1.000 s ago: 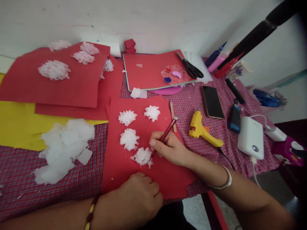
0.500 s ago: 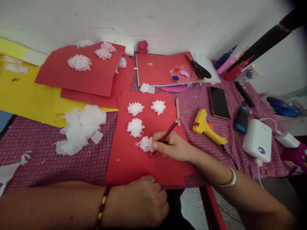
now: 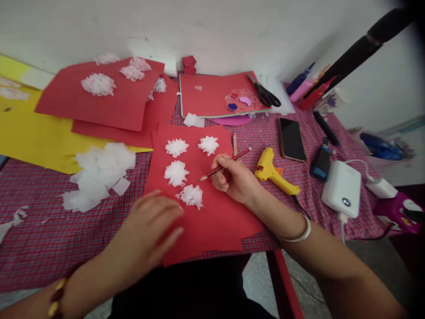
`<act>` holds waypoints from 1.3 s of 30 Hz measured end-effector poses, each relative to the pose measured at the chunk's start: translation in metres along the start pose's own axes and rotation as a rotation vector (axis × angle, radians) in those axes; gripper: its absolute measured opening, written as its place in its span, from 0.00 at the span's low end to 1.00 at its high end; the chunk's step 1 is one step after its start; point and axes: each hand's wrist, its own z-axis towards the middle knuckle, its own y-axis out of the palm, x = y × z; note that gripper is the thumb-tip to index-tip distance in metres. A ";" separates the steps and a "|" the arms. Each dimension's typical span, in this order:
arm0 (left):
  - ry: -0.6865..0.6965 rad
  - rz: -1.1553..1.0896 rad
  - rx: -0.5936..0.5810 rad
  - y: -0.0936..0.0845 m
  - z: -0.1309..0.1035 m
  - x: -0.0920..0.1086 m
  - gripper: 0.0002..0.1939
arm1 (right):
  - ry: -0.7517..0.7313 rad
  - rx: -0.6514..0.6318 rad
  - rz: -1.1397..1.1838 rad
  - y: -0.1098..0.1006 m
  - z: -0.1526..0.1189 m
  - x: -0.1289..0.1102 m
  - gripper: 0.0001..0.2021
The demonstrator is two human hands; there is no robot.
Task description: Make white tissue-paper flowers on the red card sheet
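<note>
A red pencil (image 3: pixel 229 163) is gripped in my right hand (image 3: pixel 234 179), its sharpened tip pointing left over the red paper sheet (image 3: pixel 212 226). Several fluffy white paper tufts lie on this sheet; the lowest tuft (image 3: pixel 191 196) is just below the pencil tip. My left hand (image 3: pixel 154 230), blurred by motion, is over the sheet's left edge with its fingers apart and nothing in them. A pile of white tissue pieces (image 3: pixel 99 173) lies on the checked cloth, left of the sheet.
A yellow glue gun (image 3: pixel 274 173), a phone (image 3: pixel 291 138) and a white power bank (image 3: pixel 341 188) lie to the right. Behind are black scissors (image 3: pixel 265 93) and a paint palette (image 3: pixel 244 101) on a red-topped stack. More red sheets (image 3: pixel 99 106) with tufts lie back left.
My left hand has lifted from the table's front edge, moved left and opened out. My right hand has raised the pencil from below the lowest tuft to above it, tilting it flatter.
</note>
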 end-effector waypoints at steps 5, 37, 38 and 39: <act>-0.447 -0.118 0.196 -0.015 -0.020 -0.021 0.14 | -0.018 -0.004 0.017 0.001 0.003 0.000 0.10; -0.736 -1.085 0.286 -0.008 0.070 -0.058 0.19 | -0.200 -0.064 -0.231 0.005 -0.006 -0.013 0.13; -0.742 -1.072 0.294 -0.008 0.070 -0.057 0.18 | -0.210 -0.067 -0.241 0.005 -0.006 -0.014 0.12; -0.749 -1.058 0.314 -0.008 0.070 -0.055 0.17 | -0.223 -0.065 -0.250 0.004 -0.006 -0.016 0.12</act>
